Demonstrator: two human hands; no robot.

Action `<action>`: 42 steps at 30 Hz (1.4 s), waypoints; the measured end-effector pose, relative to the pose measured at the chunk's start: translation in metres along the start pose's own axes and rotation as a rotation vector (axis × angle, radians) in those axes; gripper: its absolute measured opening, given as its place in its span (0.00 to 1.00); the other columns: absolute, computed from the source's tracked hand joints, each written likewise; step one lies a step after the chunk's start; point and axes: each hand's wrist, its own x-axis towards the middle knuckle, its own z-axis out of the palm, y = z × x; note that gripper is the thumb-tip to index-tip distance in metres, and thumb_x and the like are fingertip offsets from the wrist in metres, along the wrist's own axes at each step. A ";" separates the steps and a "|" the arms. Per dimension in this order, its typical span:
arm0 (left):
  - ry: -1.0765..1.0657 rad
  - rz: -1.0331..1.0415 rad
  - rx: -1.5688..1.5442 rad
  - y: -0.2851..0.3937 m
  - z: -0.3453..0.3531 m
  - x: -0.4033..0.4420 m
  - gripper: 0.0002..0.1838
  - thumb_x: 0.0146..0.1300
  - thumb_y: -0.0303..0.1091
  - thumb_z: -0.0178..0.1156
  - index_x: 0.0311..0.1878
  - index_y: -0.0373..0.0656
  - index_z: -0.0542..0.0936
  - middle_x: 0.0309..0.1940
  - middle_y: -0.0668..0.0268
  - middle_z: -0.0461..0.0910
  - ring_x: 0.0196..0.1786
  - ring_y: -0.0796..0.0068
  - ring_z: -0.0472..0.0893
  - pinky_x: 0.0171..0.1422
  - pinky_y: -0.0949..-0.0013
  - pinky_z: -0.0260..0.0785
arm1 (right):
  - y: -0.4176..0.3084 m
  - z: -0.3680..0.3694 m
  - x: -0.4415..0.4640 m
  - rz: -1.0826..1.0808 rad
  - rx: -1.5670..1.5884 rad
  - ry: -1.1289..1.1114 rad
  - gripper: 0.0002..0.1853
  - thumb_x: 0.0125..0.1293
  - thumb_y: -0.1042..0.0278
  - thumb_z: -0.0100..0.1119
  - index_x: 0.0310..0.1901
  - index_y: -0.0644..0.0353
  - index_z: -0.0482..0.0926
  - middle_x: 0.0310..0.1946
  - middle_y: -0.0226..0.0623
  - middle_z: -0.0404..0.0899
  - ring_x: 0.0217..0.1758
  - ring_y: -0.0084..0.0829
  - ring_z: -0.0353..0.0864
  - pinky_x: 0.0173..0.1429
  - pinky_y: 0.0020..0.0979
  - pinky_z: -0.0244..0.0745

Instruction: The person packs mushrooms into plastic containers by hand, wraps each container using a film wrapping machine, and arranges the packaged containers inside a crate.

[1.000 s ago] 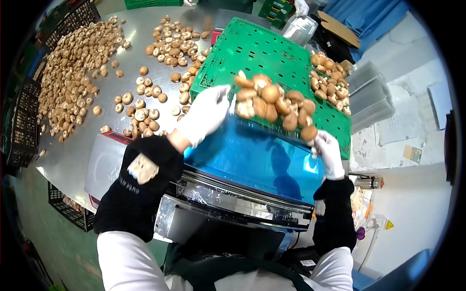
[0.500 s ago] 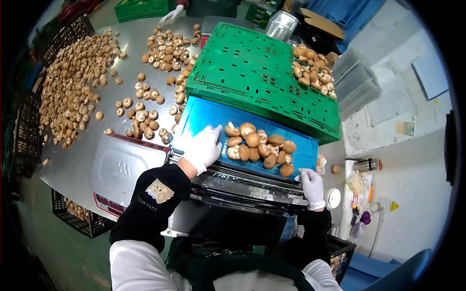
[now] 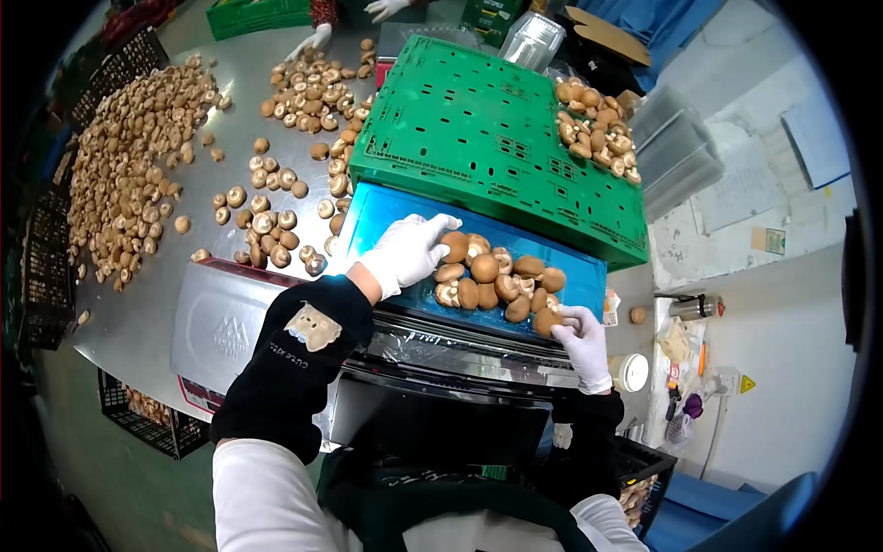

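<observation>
Several brown mushrooms (image 3: 486, 269) lie grouped on a blue tray (image 3: 382, 210) in front of me. My left hand (image 3: 409, 253), in a white glove, reaches over the tray's left part. Its thumb and fingers are closed on a mushroom (image 3: 453, 247) at the group's left end. At the other end, my right hand (image 3: 585, 348), also gloved, grips a round-capped mushroom (image 3: 545, 322) near the tray's front right corner between thumb and fingers. Below the tray runs a machine's metal front edge with clear film (image 3: 460, 350) on it.
A green crate (image 3: 460, 120) stands behind the tray, with mushrooms (image 3: 596, 124) at its right. A scale (image 3: 230, 317) sits at left. Loose mushrooms (image 3: 124, 166) heap across the metal table. Another person's gloved hand (image 3: 313, 41) is at the far side. A white tub (image 3: 629, 372) stands at right.
My left hand has moved right onto the end mushroom, which now shows its cap instead of its stem. My right hand has shifted from the tray's edge onto a mushroom. Another far gloved hand appears.
</observation>
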 end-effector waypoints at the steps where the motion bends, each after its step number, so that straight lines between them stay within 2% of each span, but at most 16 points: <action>1: -0.021 0.023 0.049 -0.002 0.004 0.002 0.15 0.54 0.30 0.55 0.47 0.47 0.74 0.34 0.59 0.75 0.41 0.59 0.72 0.46 0.63 0.66 | 0.000 0.003 0.000 -0.060 -0.196 -0.005 0.12 0.50 0.77 0.61 0.38 0.65 0.75 0.26 0.25 0.73 0.26 0.13 0.66 0.31 0.16 0.64; 2: -0.039 0.045 0.099 -0.006 0.007 0.003 0.16 0.53 0.29 0.55 0.48 0.47 0.73 0.35 0.60 0.75 0.41 0.60 0.72 0.46 0.63 0.66 | -0.002 0.006 0.001 -0.123 -0.391 -0.013 0.11 0.49 0.76 0.61 0.36 0.65 0.75 0.25 0.26 0.73 0.26 0.15 0.68 0.32 0.18 0.65; 3: 0.020 0.137 0.190 -0.008 0.008 0.005 0.17 0.54 0.36 0.56 0.49 0.49 0.73 0.34 0.61 0.76 0.41 0.63 0.73 0.44 0.64 0.66 | -0.005 0.007 0.000 -0.193 -0.624 0.014 0.11 0.47 0.75 0.62 0.34 0.64 0.76 0.27 0.31 0.73 0.27 0.23 0.69 0.35 0.23 0.67; 8: 0.040 0.143 0.350 -0.005 0.010 0.002 0.20 0.54 0.39 0.55 0.52 0.49 0.74 0.42 0.66 0.71 0.43 0.65 0.69 0.44 0.67 0.64 | -0.013 0.005 -0.001 -0.239 -0.590 0.003 0.11 0.46 0.74 0.63 0.34 0.64 0.76 0.29 0.34 0.72 0.28 0.26 0.70 0.37 0.25 0.68; 12: 0.037 0.129 0.292 -0.012 0.017 0.001 0.20 0.55 0.38 0.55 0.53 0.48 0.73 0.45 0.62 0.71 0.44 0.62 0.70 0.47 0.65 0.64 | -0.017 0.006 0.000 -0.260 -0.605 -0.033 0.11 0.48 0.74 0.62 0.35 0.65 0.76 0.31 0.34 0.73 0.30 0.27 0.72 0.38 0.25 0.69; 15: 0.181 0.148 0.223 -0.004 0.006 -0.009 0.20 0.55 0.33 0.54 0.53 0.46 0.72 0.51 0.58 0.69 0.48 0.59 0.71 0.50 0.63 0.64 | -0.015 -0.004 -0.002 -0.278 -0.535 0.006 0.11 0.50 0.76 0.60 0.37 0.65 0.76 0.32 0.35 0.74 0.31 0.25 0.73 0.39 0.23 0.69; 16: 0.286 0.205 0.200 -0.009 0.005 -0.010 0.18 0.54 0.31 0.54 0.50 0.46 0.74 0.47 0.59 0.71 0.44 0.61 0.72 0.46 0.63 0.66 | -0.016 -0.009 -0.005 -0.282 -0.535 0.023 0.12 0.50 0.77 0.60 0.38 0.65 0.76 0.32 0.35 0.74 0.31 0.24 0.73 0.39 0.23 0.69; 18: 0.193 0.172 0.188 0.000 -0.013 -0.021 0.13 0.53 0.26 0.52 0.43 0.45 0.77 0.38 0.59 0.74 0.39 0.59 0.74 0.45 0.63 0.67 | -0.021 -0.018 -0.013 -0.279 -0.552 0.005 0.11 0.50 0.78 0.60 0.38 0.66 0.76 0.31 0.36 0.74 0.31 0.24 0.73 0.38 0.23 0.69; 21: 0.140 0.239 0.165 0.021 -0.010 -0.042 0.07 0.52 0.35 0.57 0.32 0.45 0.78 0.25 0.64 0.73 0.35 0.62 0.74 0.39 0.63 0.66 | -0.021 -0.017 -0.024 -0.253 -0.528 -0.028 0.09 0.52 0.78 0.58 0.37 0.66 0.76 0.31 0.36 0.74 0.31 0.25 0.75 0.39 0.23 0.70; 22: 0.003 0.218 0.148 0.029 -0.006 -0.046 0.12 0.50 0.40 0.60 0.36 0.44 0.77 0.28 0.64 0.72 0.36 0.63 0.74 0.41 0.63 0.66 | -0.021 -0.014 -0.026 -0.211 -0.467 -0.045 0.08 0.52 0.78 0.58 0.36 0.66 0.76 0.31 0.36 0.74 0.32 0.26 0.76 0.39 0.23 0.70; 26: 0.046 0.245 0.222 0.053 0.021 -0.049 0.25 0.45 0.45 0.64 0.46 0.44 0.73 0.34 0.62 0.71 0.41 0.62 0.73 0.43 0.63 0.66 | -0.029 0.009 -0.029 -0.337 -0.485 -0.091 0.08 0.52 0.76 0.58 0.35 0.65 0.76 0.32 0.38 0.75 0.35 0.32 0.77 0.41 0.26 0.71; 28: 0.083 0.273 0.248 0.052 0.030 -0.048 0.26 0.44 0.42 0.65 0.48 0.45 0.73 0.34 0.62 0.72 0.41 0.61 0.73 0.44 0.64 0.66 | -0.035 0.015 -0.031 -0.381 -0.508 -0.126 0.08 0.51 0.76 0.58 0.36 0.65 0.76 0.33 0.40 0.75 0.37 0.35 0.76 0.43 0.28 0.70; 31: -0.076 0.128 0.217 0.051 0.026 -0.046 0.24 0.45 0.36 0.63 0.50 0.48 0.73 0.34 0.60 0.73 0.41 0.60 0.73 0.46 0.63 0.66 | -0.034 0.011 -0.039 -0.370 -0.458 -0.142 0.09 0.52 0.76 0.58 0.37 0.65 0.76 0.34 0.41 0.76 0.38 0.35 0.76 0.44 0.27 0.70; 36: -0.084 0.153 0.079 0.049 0.017 -0.042 0.23 0.45 0.36 0.63 0.49 0.50 0.74 0.35 0.62 0.74 0.40 0.63 0.72 0.45 0.62 0.64 | -0.025 0.004 -0.044 -0.265 -0.376 -0.117 0.08 0.54 0.76 0.56 0.37 0.66 0.76 0.34 0.40 0.76 0.37 0.33 0.77 0.43 0.26 0.70; 39: -0.054 0.433 0.304 0.035 0.027 -0.038 0.23 0.47 0.35 0.60 0.51 0.54 0.74 0.37 0.68 0.74 0.40 0.68 0.71 0.42 0.66 0.61 | -0.026 0.007 -0.043 -0.272 -0.428 -0.132 0.08 0.54 0.75 0.56 0.37 0.66 0.76 0.34 0.40 0.76 0.38 0.34 0.76 0.44 0.27 0.70; 42: 0.020 0.439 0.448 0.024 0.030 -0.038 0.22 0.49 0.32 0.56 0.51 0.54 0.73 0.39 0.69 0.73 0.41 0.69 0.70 0.43 0.67 0.61 | -0.028 0.008 -0.042 -0.261 -0.417 -0.154 0.08 0.54 0.75 0.56 0.37 0.66 0.76 0.35 0.40 0.76 0.38 0.34 0.76 0.45 0.27 0.70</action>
